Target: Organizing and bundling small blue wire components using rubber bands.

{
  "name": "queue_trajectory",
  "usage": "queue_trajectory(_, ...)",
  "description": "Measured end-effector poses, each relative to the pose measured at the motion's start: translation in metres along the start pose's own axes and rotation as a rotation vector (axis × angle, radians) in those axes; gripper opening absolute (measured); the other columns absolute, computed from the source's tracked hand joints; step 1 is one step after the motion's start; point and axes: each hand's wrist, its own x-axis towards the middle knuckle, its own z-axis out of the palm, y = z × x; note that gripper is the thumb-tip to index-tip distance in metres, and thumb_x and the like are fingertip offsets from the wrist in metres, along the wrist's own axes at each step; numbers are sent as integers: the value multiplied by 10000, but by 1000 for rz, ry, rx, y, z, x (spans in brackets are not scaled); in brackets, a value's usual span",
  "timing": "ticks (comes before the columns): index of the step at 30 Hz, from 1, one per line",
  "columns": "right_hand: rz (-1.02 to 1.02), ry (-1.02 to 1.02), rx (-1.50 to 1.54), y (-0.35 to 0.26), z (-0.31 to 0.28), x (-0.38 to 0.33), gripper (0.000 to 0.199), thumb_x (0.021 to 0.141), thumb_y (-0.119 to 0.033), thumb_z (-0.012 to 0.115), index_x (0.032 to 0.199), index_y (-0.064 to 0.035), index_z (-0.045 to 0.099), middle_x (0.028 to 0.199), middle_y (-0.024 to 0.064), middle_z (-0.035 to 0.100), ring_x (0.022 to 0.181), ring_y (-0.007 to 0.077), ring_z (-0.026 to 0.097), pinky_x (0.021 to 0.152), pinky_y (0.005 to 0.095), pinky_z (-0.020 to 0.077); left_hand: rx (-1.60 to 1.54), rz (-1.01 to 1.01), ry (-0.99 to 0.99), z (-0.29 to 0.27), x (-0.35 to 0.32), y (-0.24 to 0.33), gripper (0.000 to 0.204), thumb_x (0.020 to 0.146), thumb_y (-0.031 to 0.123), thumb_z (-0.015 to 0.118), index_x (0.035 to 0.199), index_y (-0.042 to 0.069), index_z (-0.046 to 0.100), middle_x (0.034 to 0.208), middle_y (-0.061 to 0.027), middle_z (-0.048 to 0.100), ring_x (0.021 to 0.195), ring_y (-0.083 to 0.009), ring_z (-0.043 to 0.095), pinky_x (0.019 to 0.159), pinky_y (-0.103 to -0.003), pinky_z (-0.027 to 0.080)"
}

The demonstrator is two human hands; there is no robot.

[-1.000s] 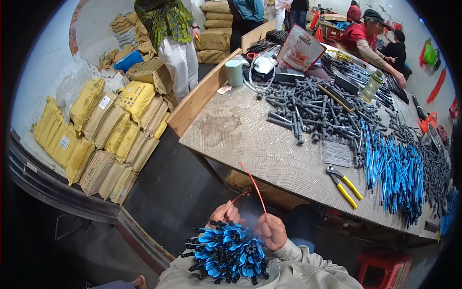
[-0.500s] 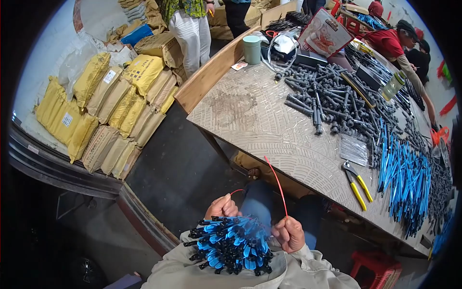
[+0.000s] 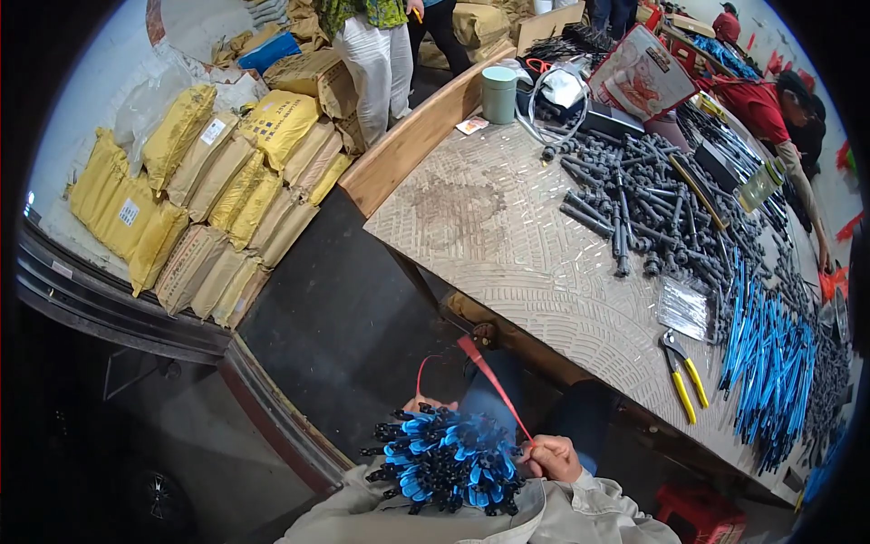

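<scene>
On my lap a thick bundle of blue pieces with black ends (image 3: 449, 462) stands with its ends facing up. My right hand (image 3: 555, 458), just right of the bundle, is closed, pinching a flat red plastic strip (image 3: 490, 379) that slants up and away to the left. Behind the bundle's far left side my left hand (image 3: 432, 403) shows only in part. A thin curved length of red strip rises from it; its fingers look closed, though the bundle hides most of them. Where the strip passes around the bundle is hidden.
The patterned table (image 3: 526, 254) ahead holds yellow-handled pliers (image 3: 681, 376), a heap of grey plastic fittings (image 3: 634, 204), blue rods (image 3: 770, 363) and a green canister (image 3: 498, 94). Yellow sacks (image 3: 181, 136) are stacked at left. A red stool (image 3: 702, 515) stands at lower right. Other people are beyond.
My left hand has sunk behind the bundle and is now mostly hidden. My right hand has moved slightly down, and the red strip now leans further left. The view has shifted a little.
</scene>
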Motion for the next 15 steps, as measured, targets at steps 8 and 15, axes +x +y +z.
queue_trajectory(8,77,-168,-62,22,-10,13,237,932,-163,472,913,7,637,612,28,525,531,77,429,545,181,348,-145,93,0,-37,-28,-7,118,947,252,406,918,137,404,860,-22,466,741,-148,471,844,-336,447)
queue_trajectory(15,-122,-223,-213,20,13,37,233,938,-151,447,914,-2,625,620,25,536,543,90,462,562,187,367,-254,162,-21,-28,-3,9,239,943,280,415,1136,138,415,1069,-36,494,889,-169,504,898,-336,427)
